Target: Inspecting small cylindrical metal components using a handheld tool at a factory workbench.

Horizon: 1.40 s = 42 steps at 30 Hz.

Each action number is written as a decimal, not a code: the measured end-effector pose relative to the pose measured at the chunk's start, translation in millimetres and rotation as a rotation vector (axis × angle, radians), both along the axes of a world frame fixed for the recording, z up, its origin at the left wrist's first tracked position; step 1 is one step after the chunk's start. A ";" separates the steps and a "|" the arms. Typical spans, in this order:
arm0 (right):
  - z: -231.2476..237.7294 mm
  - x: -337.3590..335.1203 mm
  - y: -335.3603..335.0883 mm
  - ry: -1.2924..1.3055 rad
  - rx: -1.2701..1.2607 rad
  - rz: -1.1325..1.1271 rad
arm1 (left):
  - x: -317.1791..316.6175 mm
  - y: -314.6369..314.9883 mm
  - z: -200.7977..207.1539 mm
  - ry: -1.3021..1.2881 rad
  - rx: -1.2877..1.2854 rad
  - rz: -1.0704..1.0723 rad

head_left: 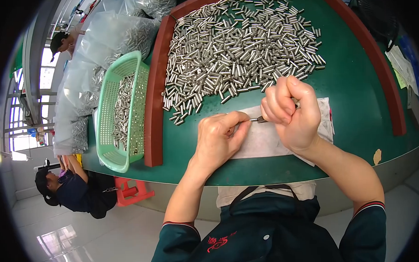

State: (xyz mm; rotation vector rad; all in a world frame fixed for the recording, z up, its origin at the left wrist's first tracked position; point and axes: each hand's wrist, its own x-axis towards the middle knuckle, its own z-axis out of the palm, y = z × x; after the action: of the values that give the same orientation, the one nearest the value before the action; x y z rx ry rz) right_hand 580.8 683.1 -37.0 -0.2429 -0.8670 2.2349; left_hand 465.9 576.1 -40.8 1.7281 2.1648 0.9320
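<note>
Small metal pin [259, 120], pinched between both hands over white cloth [265, 140] at near table edge, likely for close checking above a soft, clean backing. Left hand [219, 137] gripping its left tip with thumb and forefinger, palm down. Right hand [289, 112] curled into a loose fist around the other end, wrist bent inward. Heaped steel pins [243, 46] far behind on green bench [355, 89]; green basket [121, 111] at left.

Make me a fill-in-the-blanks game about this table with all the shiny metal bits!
1. The heap of metal pins lies on a table top coloured ____.
2. More pins sit in a pale green ____ on the person's left.
3. The left hand and right hand work over a ____ cloth.

Missing words: green; basket; white
</note>
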 end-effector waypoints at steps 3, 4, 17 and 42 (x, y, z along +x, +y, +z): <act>0.3 -0.7 0.3 0.002 0.014 -0.004 | -0.5 0.4 0.8 -0.005 -0.002 -0.002; 0.1 -1.1 0.5 0.006 0.022 -0.006 | -0.7 0.7 0.9 -0.004 -0.002 -0.002; 2.7 -1.4 -6.2 -0.042 0.098 -0.021 | -1.5 -0.3 -4.5 -0.161 -0.020 -0.015; 1.4 -1.8 -2.0 -0.055 0.124 -0.007 | -25.1 -9.2 4.2 -1.569 0.037 0.053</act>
State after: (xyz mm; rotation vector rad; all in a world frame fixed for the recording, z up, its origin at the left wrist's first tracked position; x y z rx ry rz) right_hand 579.0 681.1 -35.6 -0.2503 -1.0290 2.1671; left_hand 440.9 566.9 -36.6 0.4115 1.0567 1.5292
